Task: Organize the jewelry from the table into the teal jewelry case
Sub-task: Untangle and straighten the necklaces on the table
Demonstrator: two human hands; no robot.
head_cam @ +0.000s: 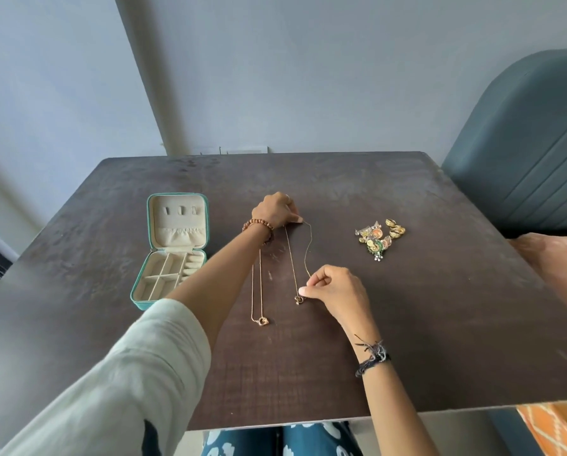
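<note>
While both pinch it, necklace point(305, 258) stretched between left hand point(275, 210), right hand point(333, 291)

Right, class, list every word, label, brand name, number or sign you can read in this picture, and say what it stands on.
None: no readable text shows anywhere.
Teal jewelry case: open, no brand or label visible on lid or lining.
Pile of earrings: coloured patterns only, too small to tell any marking.
Necklace pendants: too small to show any engraving.
Table: bare dark surface, no lettering.
</note>
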